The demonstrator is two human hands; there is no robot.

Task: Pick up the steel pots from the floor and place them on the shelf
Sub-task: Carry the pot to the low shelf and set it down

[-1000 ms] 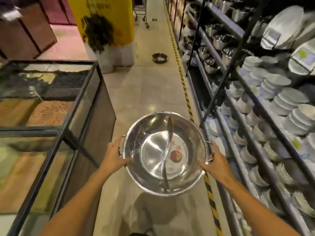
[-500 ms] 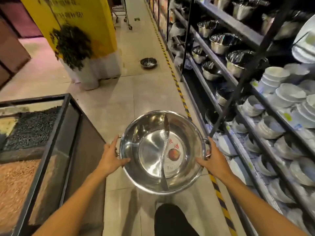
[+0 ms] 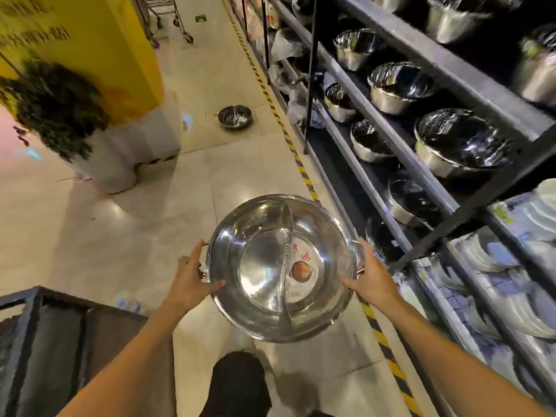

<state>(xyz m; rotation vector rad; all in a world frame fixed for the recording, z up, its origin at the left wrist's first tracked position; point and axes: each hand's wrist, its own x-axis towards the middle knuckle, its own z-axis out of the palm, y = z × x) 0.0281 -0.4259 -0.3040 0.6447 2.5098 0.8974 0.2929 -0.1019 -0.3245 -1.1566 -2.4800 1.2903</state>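
Observation:
I carry a wide steel pot (image 3: 261, 266) with a curved divider and a red label inside, held level in front of me above the floor. My left hand (image 3: 191, 279) grips its left handle and my right hand (image 3: 368, 276) grips its right handle. A second steel pot (image 3: 235, 116) stands on the floor farther up the aisle. The dark metal shelf (image 3: 388, 130) runs along my right and holds several steel pots.
A yellow-and-black tape line (image 3: 296, 158) runs along the shelf base. White plates (image 3: 517, 296) fill the nearer shelves at right. A yellow pillar (image 3: 99, 49) with a dark plant (image 3: 57, 106) stands at left, and a dark display case (image 3: 60, 341) at lower left.
I have walked forward along the aisle with the pot held in both hands. The floor pot and the shelf pots are nearer, and the display case has slid back to my lower left.

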